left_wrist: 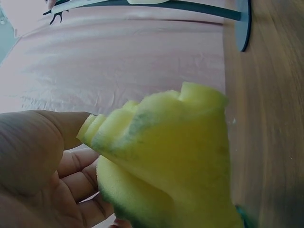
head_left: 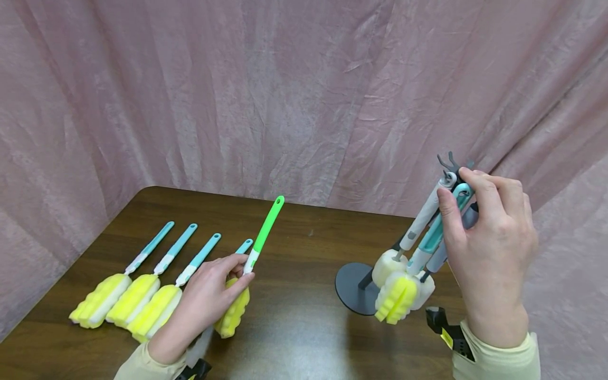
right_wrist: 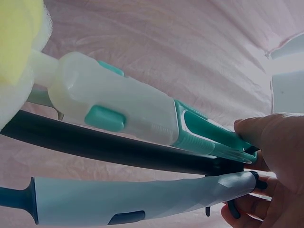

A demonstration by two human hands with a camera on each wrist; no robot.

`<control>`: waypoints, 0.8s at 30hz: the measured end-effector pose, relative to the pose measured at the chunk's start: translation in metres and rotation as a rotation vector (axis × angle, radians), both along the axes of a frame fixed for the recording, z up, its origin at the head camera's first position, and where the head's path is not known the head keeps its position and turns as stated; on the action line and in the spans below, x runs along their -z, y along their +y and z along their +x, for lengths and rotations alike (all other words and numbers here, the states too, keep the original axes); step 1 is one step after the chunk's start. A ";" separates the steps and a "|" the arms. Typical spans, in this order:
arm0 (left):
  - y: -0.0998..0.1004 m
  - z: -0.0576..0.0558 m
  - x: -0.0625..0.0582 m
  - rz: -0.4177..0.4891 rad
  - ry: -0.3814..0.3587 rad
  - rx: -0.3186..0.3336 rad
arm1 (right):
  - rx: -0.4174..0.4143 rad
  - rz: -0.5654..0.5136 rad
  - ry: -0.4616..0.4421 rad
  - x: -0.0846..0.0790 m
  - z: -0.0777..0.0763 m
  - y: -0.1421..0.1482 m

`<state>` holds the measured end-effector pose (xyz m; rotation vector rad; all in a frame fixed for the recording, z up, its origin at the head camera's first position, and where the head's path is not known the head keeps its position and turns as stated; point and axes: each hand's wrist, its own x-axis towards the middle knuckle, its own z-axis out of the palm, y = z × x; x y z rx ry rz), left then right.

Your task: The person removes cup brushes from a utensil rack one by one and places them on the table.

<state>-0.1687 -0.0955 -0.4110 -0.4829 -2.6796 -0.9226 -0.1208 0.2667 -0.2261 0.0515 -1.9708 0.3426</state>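
In the head view my left hand [head_left: 211,290] pinches a bottle brush with a green handle [head_left: 268,224] near its white neck, handle pointing up. Its yellow sponge head [left_wrist: 166,152] fills much of the left wrist view. My right hand [head_left: 496,232] is at the top of a dark stand with hooks [head_left: 451,161]. Thumb and fingers pinch the looped end of a turquoise-and-white bottle brush [right_wrist: 118,99], which hangs there with its yellow and white sponge head [head_left: 396,298] down. Beside it hang a white-handled brush [head_left: 425,216] and a grey-blue-handled brush [right_wrist: 137,197].
Three bottle brushes with blue handles [head_left: 163,258] and yellow-and-white sponge heads lie in a row on the left of the wooden table [head_left: 294,316]. Another blue handle [head_left: 244,246] shows behind my left hand. The stand's round base [head_left: 349,290] sits at the right; a pink curtain [head_left: 294,105] hangs behind.
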 end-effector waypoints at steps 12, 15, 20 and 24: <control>-0.001 -0.001 0.004 -0.030 0.000 0.008 | 0.001 -0.014 -0.003 0.001 0.000 0.000; -0.001 -0.002 0.006 -0.048 -0.013 0.011 | 0.006 -0.016 -0.006 0.001 0.000 0.001; -0.001 -0.002 0.008 -0.053 -0.019 0.011 | 0.016 -0.014 -0.008 0.002 0.000 0.001; -0.001 -0.003 0.009 -0.052 -0.012 0.012 | 0.020 -0.017 -0.005 0.002 -0.001 0.002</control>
